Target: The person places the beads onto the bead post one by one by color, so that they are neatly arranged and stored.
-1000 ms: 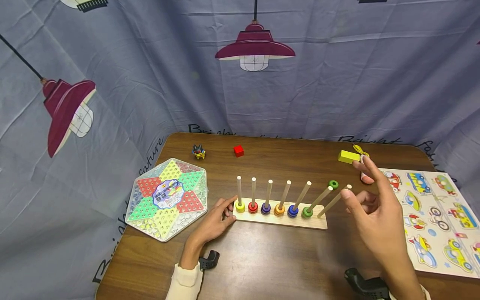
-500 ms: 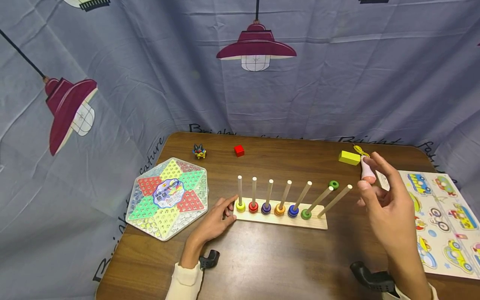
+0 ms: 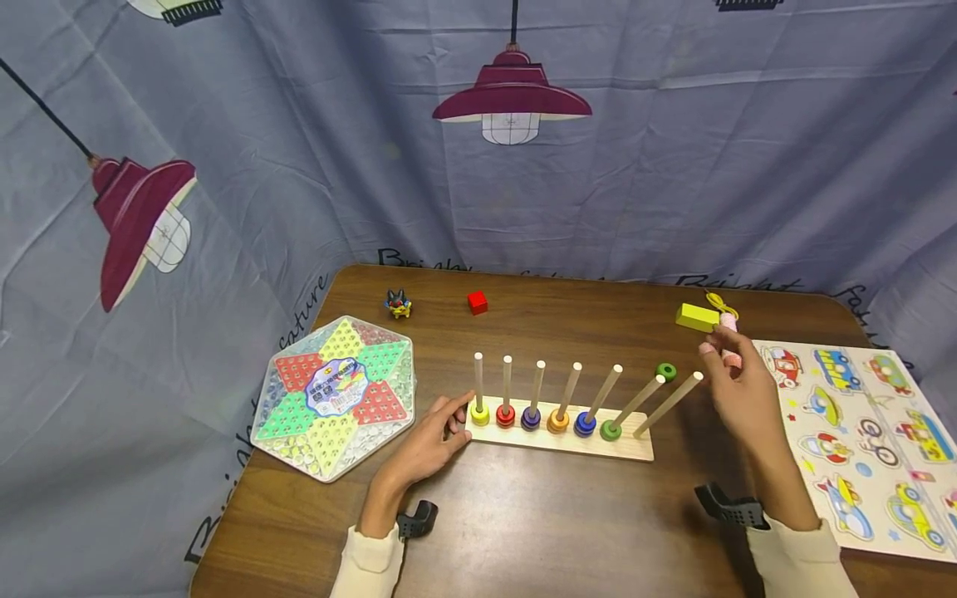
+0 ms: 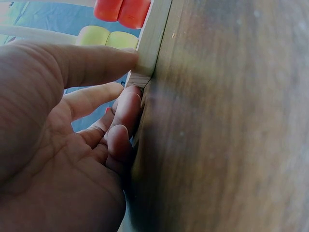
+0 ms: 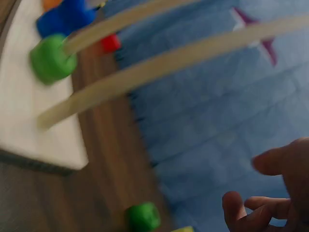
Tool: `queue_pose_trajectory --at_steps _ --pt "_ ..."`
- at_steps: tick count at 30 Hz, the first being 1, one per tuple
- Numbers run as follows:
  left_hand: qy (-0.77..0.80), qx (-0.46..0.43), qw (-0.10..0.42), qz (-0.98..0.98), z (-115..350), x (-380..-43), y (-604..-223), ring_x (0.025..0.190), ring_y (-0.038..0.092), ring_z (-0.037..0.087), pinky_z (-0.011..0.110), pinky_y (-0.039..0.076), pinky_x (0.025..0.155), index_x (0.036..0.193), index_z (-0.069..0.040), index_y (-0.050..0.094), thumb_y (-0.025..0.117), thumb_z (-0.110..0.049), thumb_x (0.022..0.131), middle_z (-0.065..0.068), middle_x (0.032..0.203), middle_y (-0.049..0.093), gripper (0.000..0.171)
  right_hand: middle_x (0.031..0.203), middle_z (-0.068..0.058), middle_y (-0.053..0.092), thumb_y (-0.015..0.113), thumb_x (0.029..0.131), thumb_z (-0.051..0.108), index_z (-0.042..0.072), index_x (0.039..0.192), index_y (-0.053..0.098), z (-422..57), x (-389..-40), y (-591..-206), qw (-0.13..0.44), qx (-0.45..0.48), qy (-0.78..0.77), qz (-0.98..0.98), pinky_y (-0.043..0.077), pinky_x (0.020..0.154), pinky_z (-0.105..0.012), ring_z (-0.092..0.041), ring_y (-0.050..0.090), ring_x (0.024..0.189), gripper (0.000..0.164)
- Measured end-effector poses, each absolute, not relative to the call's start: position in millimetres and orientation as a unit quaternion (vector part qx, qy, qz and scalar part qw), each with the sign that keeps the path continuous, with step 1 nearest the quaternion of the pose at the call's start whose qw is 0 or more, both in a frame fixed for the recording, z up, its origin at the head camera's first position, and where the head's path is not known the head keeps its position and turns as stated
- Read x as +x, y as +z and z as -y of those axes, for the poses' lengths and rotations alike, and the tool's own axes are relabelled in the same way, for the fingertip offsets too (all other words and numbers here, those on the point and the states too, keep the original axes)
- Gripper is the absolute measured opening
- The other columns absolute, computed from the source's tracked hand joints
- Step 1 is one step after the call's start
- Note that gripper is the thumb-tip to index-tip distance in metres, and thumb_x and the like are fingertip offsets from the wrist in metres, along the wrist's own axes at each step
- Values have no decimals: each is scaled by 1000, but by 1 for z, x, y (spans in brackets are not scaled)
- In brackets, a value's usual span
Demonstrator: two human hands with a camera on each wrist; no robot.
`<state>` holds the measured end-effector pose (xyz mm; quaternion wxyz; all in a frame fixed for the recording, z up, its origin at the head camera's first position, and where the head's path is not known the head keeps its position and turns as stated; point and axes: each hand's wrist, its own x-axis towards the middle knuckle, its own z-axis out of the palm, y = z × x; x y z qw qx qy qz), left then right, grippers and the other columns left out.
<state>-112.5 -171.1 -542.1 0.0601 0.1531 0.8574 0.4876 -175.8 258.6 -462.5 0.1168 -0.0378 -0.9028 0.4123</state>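
Observation:
A wooden peg board (image 3: 631, 447) with a row of upright pegs stands mid-table. Yellow (image 3: 480, 414), red (image 3: 505, 416), purple (image 3: 531, 419), orange (image 3: 557, 421) and blue rings (image 3: 585, 424) sit on their own pegs. A green ring (image 5: 53, 59) is low on its peg; the rightmost peg (image 5: 140, 72) is bare. My left hand (image 3: 428, 440) holds the board's left end between thumb (image 4: 104, 63) and fingers. My right hand (image 3: 740, 386) hovers right of the board with nothing between thumb and fingers. A loose green ring (image 3: 666, 371) lies to its left, behind the board.
A hexagonal Chinese checkers set (image 3: 392, 436) lies at left, a vehicle puzzle board (image 3: 822, 374) at right. Along the back are a small figurine (image 3: 398, 304), a red cube (image 3: 477, 302), a yellow block (image 3: 698, 317) and a pink-handled item (image 3: 728, 322) with yellow cord.
My right hand first drew right, away from the rightmost peg, then came lower and back left, its thumb and fingers closer together. The left hand and peg board have stayed put.

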Motion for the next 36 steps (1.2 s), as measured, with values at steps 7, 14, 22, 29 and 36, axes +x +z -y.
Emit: queue_pose_trajectory --at_steps 7,14,22,29,36 --pt "488 155 59 -857 171 -113 -543 86 49 16 26 41 75 142 -11 44 65 -3 88 9 101 50 59 113 -28 59 60 93 35 0 140 42 -271 -194 -506 51 -12 360 931 41 65 -40 -29 55 75 61" --pt "485 152 61 -859 170 -114 -542 86 49 16 26 41 76 142 -11 44 65 -4 88 9 102 50 58 121 -30 55 65 91 23 -6 129 52 -273 -203 -529 55 36 366 928 32 91 -61 -50 46 116 50" --pt "492 160 61 -854 169 -109 -545 86 49 18 27 41 75 143 -12 43 65 -3 88 8 100 49 60 112 -30 57 67 87 7 -6 118 60 -267 -197 -543 81 60 353 930 34 87 -60 -45 48 109 35" --pt "485 153 65 -859 169 -108 -548 86 49 18 26 41 75 143 -14 43 65 -5 88 8 101 49 60 110 -30 59 67 89 13 -4 117 62 -266 -193 -532 74 41 355 931 37 80 -56 -44 51 105 33" --pt "481 157 52 -861 170 -113 -545 86 49 17 27 42 75 143 -11 43 65 -4 88 8 100 49 59 93 -15 55 67 89 21 5 121 62 -259 -190 -485 111 13 351 930 38 49 -28 -16 49 66 37"
